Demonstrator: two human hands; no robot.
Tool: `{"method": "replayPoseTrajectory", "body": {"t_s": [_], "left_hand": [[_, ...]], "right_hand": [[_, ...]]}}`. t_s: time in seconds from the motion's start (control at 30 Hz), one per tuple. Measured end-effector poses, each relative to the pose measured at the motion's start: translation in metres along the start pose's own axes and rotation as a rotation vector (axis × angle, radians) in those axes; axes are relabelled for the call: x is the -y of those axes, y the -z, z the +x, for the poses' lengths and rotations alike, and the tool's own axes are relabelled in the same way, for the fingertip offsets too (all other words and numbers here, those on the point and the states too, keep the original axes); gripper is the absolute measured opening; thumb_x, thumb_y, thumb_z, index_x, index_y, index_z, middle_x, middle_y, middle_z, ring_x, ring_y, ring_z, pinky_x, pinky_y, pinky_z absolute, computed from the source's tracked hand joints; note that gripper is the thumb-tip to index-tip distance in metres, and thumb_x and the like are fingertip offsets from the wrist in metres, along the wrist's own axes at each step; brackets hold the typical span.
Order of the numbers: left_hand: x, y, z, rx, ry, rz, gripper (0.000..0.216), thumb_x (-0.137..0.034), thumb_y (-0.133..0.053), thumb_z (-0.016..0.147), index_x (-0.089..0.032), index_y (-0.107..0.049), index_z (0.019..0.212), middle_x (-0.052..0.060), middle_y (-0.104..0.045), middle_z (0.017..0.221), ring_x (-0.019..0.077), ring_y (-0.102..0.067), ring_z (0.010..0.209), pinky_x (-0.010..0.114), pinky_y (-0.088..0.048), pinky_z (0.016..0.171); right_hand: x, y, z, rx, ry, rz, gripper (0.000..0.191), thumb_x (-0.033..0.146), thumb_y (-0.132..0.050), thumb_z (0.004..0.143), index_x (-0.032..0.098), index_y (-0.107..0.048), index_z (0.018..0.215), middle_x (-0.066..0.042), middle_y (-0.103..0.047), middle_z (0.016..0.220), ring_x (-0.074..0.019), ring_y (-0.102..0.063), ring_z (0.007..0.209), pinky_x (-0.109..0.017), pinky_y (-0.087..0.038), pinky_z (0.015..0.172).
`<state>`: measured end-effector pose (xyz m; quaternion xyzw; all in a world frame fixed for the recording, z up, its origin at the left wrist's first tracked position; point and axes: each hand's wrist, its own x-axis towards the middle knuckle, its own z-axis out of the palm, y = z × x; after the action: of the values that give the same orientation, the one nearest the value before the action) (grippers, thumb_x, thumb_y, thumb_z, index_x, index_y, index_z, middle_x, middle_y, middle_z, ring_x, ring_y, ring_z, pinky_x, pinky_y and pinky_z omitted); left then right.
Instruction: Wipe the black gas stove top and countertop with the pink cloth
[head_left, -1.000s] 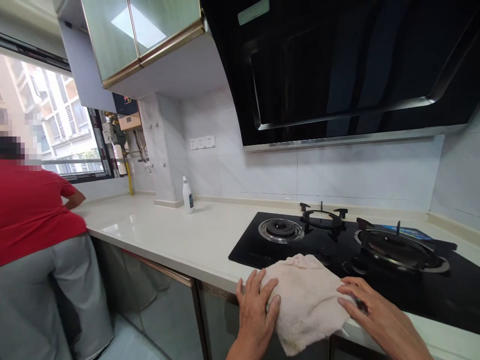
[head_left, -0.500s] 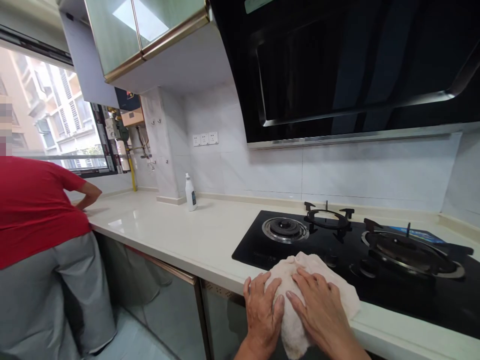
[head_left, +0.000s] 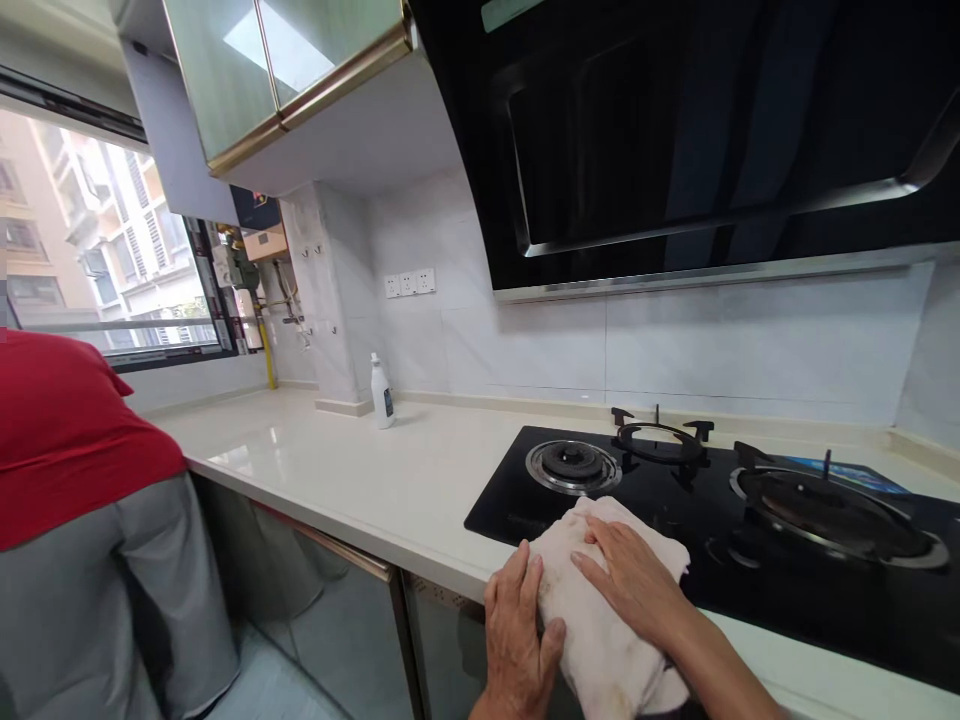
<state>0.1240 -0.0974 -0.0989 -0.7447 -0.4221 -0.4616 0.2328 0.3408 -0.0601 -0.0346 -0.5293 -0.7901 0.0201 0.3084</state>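
Note:
A pale, off-white cloth (head_left: 574, 590) with faint brownish stains lies bunched over the front edge of the black gas hob (head_left: 517, 500) and hangs down past the counter edge. My right hand (head_left: 634, 580) rests on top of the cloth, palm down, with its fingers stretched out and slightly bent. Along the cloth's left edge is my left hand (head_left: 517, 625), its fingers extended and thumb apart, touching the cloth. The underside of the cloth is hidden.
Left of the hob runs the pale countertop (head_left: 360, 460), with a white spray bottle (head_left: 382, 392) near the wall. A person in a red shirt (head_left: 82, 440) stands at the far left. The range hood (head_left: 675, 150) hangs above, and pan supports (head_left: 660, 440) rise from the hob.
The cloth has been drawn toward me, and its right side has folded inward. My left hand is slightly lower. The person in red has leaned left, and their arm is out of sight.

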Motion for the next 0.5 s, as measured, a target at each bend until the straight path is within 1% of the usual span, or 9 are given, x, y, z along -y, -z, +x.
{"method": "replayPoseTrajectory", "body": {"t_s": [0.07,0.17,0.2,0.27,0.3,0.37,0.43,0.5], "left_hand": [[0.000,0.002,0.001,0.000,-0.002,0.006,0.059,-0.054,-0.030,0.106,-0.019,-0.042,0.153,0.014,-0.049,0.155,0.0246,-0.047,0.140,0.044,-0.039,0.110],[-0.001,0.006,0.005,-0.010,-0.021,-0.001,0.060,-0.058,-0.025,0.106,-0.023,-0.050,0.148,0.010,-0.058,0.147,0.0234,-0.052,0.134,0.042,-0.040,0.108],[-0.001,0.007,0.006,-0.013,-0.031,-0.001,0.058,-0.058,-0.025,0.106,-0.024,-0.054,0.144,0.009,-0.061,0.143,0.0232,-0.054,0.132,0.042,-0.041,0.107],[-0.002,0.009,0.006,-0.009,-0.055,0.011,0.051,-0.055,-0.032,0.106,-0.026,-0.061,0.136,0.007,-0.065,0.137,0.0236,-0.056,0.129,0.042,-0.040,0.107],[-0.002,0.009,0.006,-0.006,-0.062,0.022,0.046,-0.053,-0.037,0.105,-0.027,-0.063,0.132,0.006,-0.067,0.134,0.0241,-0.056,0.128,0.043,-0.040,0.107],[-0.003,0.007,0.005,-0.007,-0.063,0.047,0.039,-0.049,-0.045,0.103,-0.026,-0.065,0.127,0.006,-0.068,0.132,0.0252,-0.057,0.127,0.044,-0.038,0.109],[-0.004,0.003,0.003,-0.031,-0.055,0.059,0.037,-0.046,-0.047,0.103,-0.025,-0.066,0.126,0.007,-0.068,0.130,0.0256,-0.057,0.126,0.045,-0.037,0.110],[-0.004,-0.002,0.001,-0.070,-0.054,0.059,0.039,-0.044,-0.043,0.104,-0.022,-0.065,0.126,0.009,-0.069,0.127,0.0257,-0.057,0.126,0.045,-0.036,0.111]], "right_hand": [[-0.007,0.006,0.008,0.068,-0.022,-0.024,0.049,0.054,-0.037,0.100,0.019,-0.058,0.127,-0.012,-0.066,0.120,-0.0283,-0.058,0.116,-0.044,-0.039,0.106],[-0.015,0.018,0.024,0.138,-0.075,-0.058,0.043,0.051,-0.033,0.101,0.020,-0.062,0.112,-0.012,-0.068,0.114,-0.0276,-0.060,0.112,-0.042,-0.040,0.103],[-0.017,0.021,0.029,0.147,-0.097,-0.065,0.042,0.049,-0.032,0.101,0.020,-0.063,0.108,-0.012,-0.069,0.111,-0.0276,-0.061,0.111,-0.041,-0.042,0.101],[-0.015,0.026,0.037,0.165,-0.139,-0.080,0.043,0.045,-0.030,0.101,0.018,-0.064,0.107,-0.014,-0.069,0.109,-0.0283,-0.063,0.108,-0.042,-0.043,0.097],[-0.011,0.026,0.039,0.175,-0.159,-0.089,0.045,0.044,-0.029,0.102,0.018,-0.065,0.110,-0.015,-0.069,0.113,-0.0291,-0.063,0.110,-0.043,-0.043,0.098],[0.002,0.023,0.041,0.195,-0.199,-0.104,0.053,0.049,-0.027,0.102,0.018,-0.063,0.125,-0.016,-0.064,0.131,-0.0337,-0.058,0.122,-0.050,-0.040,0.103],[0.021,0.014,0.038,0.216,-0.229,-0.116,0.061,0.061,-0.030,0.100,0.025,-0.054,0.143,-0.013,-0.050,0.152,-0.0411,-0.044,0.138,-0.062,-0.033,0.109],[0.038,0.003,0.031,0.227,-0.233,-0.129,0.068,0.070,-0.037,0.095,0.033,-0.046,0.151,-0.007,-0.037,0.162,-0.0469,-0.030,0.146,-0.072,-0.023,0.111]]}}
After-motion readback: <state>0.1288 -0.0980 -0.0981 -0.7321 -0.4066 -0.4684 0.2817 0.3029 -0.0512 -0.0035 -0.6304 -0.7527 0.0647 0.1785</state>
